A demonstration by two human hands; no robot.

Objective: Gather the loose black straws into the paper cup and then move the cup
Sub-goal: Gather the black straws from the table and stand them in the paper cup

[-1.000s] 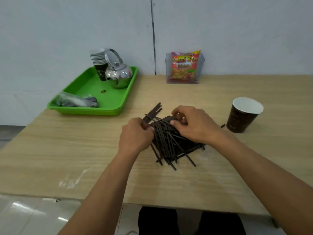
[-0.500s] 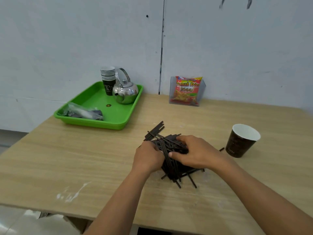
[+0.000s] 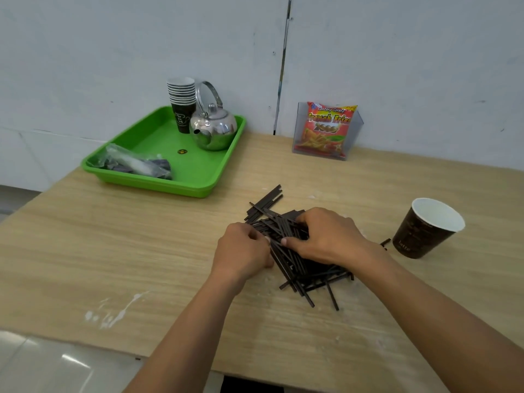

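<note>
Black straws [image 3: 295, 259] lie in one tangled pile mid-table, too many and too crossed for me to count. My left hand [image 3: 243, 252] and right hand [image 3: 330, 239] are both closed on the pile, thumbs nearly touching, hiding its middle. One paper cup [image 3: 425, 228] stands empty well right.
</note>
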